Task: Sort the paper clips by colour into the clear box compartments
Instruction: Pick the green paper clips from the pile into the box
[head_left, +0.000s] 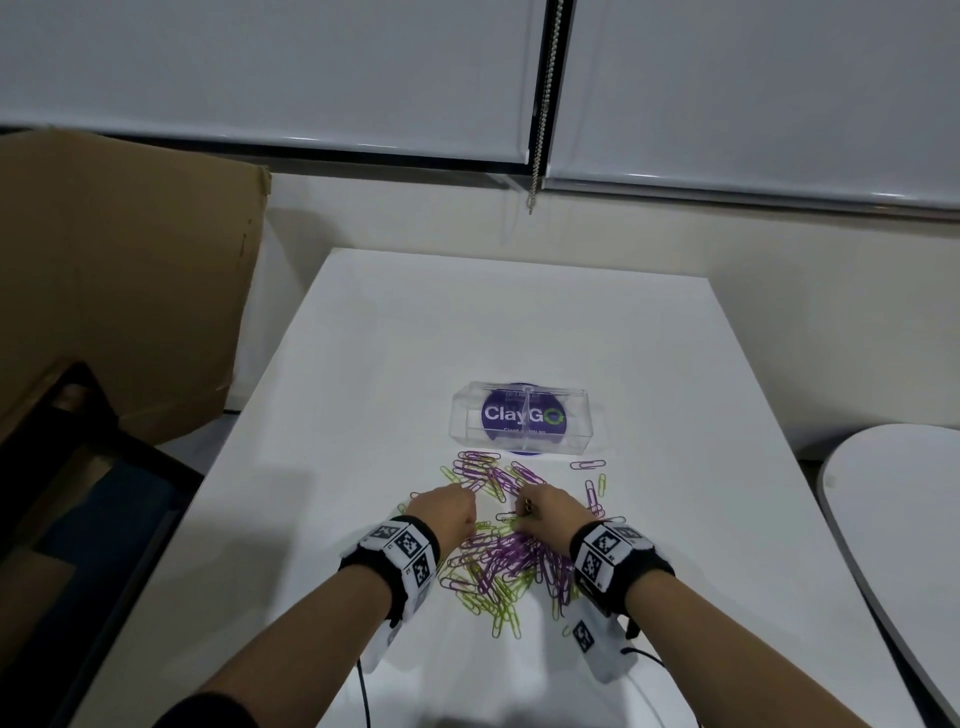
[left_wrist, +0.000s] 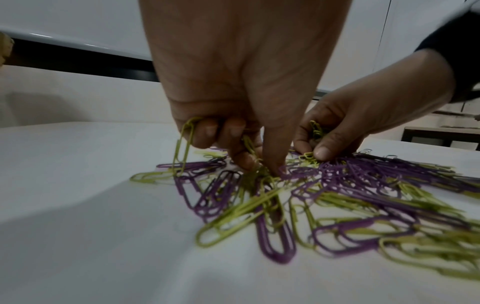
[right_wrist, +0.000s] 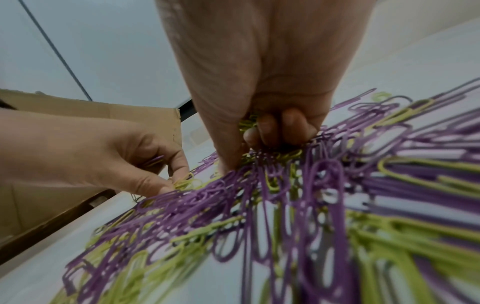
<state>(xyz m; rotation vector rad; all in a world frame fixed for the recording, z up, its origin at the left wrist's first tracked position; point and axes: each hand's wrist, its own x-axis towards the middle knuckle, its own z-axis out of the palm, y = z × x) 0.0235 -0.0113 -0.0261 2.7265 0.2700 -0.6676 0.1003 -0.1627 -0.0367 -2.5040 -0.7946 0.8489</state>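
A pile of purple and green paper clips (head_left: 498, 561) lies spread on the white table (head_left: 519, 322). Just beyond it stands the clear box (head_left: 522, 421) with a middle divider; I see no clips inside it. My left hand (head_left: 465, 506) is down in the pile, its curled fingers holding several green clips (left_wrist: 185, 142) while thumb and forefinger pinch at another. My right hand (head_left: 524, 512) sits close beside it, gripping a bunch of green clips (right_wrist: 246, 123) in its palm, with its fingertips on a green clip (left_wrist: 307, 156) in the pile.
A purple round sticker (head_left: 519, 415) lies under the box. Several stray clips (head_left: 592, 478) lie to the right of the pile. A brown cardboard box (head_left: 119, 280) stands left of the table, and a white rounded surface (head_left: 893, 519) sits at the right.
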